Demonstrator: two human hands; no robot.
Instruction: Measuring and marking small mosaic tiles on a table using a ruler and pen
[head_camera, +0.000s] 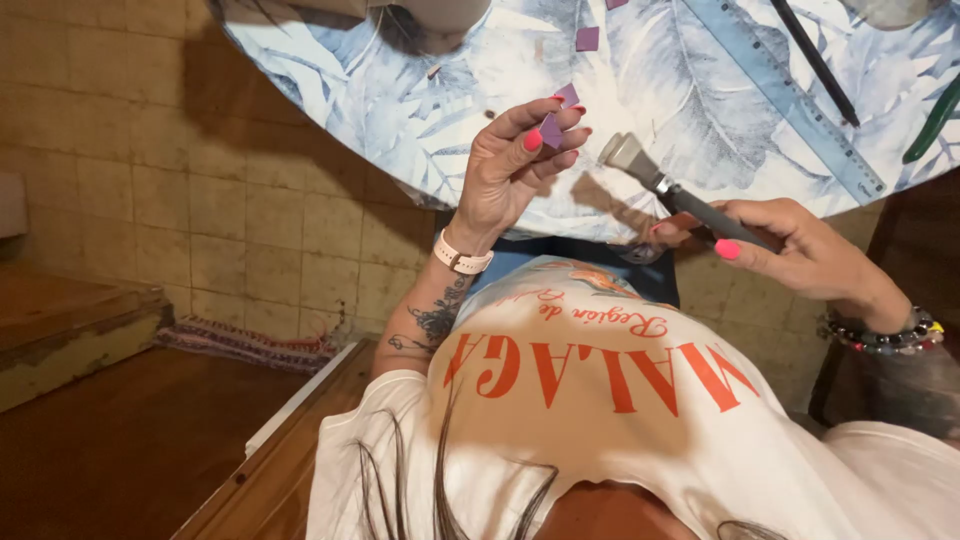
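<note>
My left hand (515, 160) is raised over the near edge of a round table and pinches a small purple square piece (552, 128) between thumb and fingertips; a second purple bit (568, 94) shows just above the fingers. My right hand (790, 250) grips the dark handle of a flat paintbrush (650, 175). Its pale bristles and metal ferrule point up-left, a short gap from the purple piece. Both hands hover near the table's rim, above my white printed shirt.
The table (470, 80) wears a cloth with a blue leaf pattern. On it lie a clear blue ruler (790, 95), a black pencil (815, 60), a green-handled tool (935, 120) and another purple square (587, 38). Tiled floor and a striped rug (240, 345) lie left.
</note>
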